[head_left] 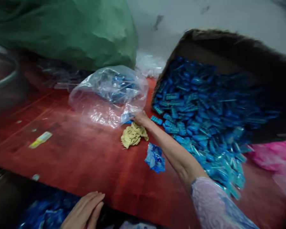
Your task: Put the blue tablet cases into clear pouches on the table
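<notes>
Right hand (140,118) stretched out, fingers pinching edge of clear bag (109,95) — bag just beyond hand. Yellow rag (133,135) under wrist, blue packets (200,108) beside. Left hand (84,211) flat, spread, holding nothing — near edge.

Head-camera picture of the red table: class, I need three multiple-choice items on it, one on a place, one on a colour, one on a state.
1. Where does the crumpled yellowish cloth lie?
A. inside the cardboard box
B. on the red table, just below the right hand
C. under the green sack

2. What colour are the small plastic packets spilling from the tipped brown cardboard box?
A. blue
B. yellow
C. white

3. How is the left hand?
A. clenched round a packet
B. inside the bag
C. flat, fingers stretched out

Answers: 1 B, the cloth sits by the wrist; 2 A, the heap is blue; 3 C, the palm lies open at the table's near edge.
</notes>
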Demonstrator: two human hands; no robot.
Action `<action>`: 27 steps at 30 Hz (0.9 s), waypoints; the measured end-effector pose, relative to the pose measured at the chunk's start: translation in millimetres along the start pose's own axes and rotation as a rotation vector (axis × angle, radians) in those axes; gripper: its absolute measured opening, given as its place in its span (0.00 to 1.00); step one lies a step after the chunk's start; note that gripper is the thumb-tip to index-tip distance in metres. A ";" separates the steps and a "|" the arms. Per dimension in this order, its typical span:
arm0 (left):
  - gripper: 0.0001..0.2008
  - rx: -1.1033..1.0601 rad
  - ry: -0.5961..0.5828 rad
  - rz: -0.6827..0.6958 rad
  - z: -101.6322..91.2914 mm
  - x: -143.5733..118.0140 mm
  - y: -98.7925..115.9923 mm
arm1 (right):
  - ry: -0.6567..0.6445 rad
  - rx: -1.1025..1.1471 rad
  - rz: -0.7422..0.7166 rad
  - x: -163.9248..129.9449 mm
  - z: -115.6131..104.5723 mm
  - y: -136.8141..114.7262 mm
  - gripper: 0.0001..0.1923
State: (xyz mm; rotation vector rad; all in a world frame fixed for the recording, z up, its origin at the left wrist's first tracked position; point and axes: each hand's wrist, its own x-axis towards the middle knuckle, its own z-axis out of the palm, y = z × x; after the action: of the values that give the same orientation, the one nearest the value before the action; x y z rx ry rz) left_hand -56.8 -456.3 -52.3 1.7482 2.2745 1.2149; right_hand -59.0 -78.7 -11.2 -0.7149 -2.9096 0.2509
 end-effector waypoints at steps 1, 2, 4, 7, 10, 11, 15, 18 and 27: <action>0.16 -0.010 0.005 0.012 4.9 10.7 3.6 | 0.012 -0.002 0.018 -4.3 -5.6 4.2 0.12; 0.16 -0.015 0.003 0.020 9.7 22.5 8.6 | 0.030 0.002 0.031 -11.2 -11.9 6.9 0.12; 0.16 -0.002 0.018 0.026 19.2 47.8 20.1 | 0.077 0.022 0.050 -35.0 -24.6 8.8 0.13; 0.16 0.034 0.078 0.045 34.8 82.7 32.8 | 0.137 0.071 0.078 -96.6 -36.7 9.2 0.13; 0.16 0.053 0.036 0.015 53.6 109.0 37.4 | 0.156 0.152 0.155 -172.9 -35.3 9.2 0.12; 0.17 0.065 0.020 0.015 60.4 117.3 37.3 | 0.163 0.190 0.201 -195.8 -32.9 8.3 0.12; 0.20 0.169 0.038 0.036 88.2 159.0 27.4 | 0.158 0.197 0.287 -245.8 -24.5 -3.5 0.20; 0.22 0.290 -0.059 0.046 105.5 190.7 13.5 | 0.092 0.162 0.228 -234.9 -23.1 -15.7 0.26; 0.13 0.313 0.022 -0.014 119.8 189.6 17.4 | 0.075 0.203 0.021 -127.0 -6.5 -13.9 0.19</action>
State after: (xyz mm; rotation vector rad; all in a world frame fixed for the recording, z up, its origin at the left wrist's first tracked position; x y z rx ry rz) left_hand -58.2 -231.4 -46.1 1.8114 2.6024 0.9185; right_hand 47.5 -149.7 -13.7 -0.7059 -2.7552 0.5013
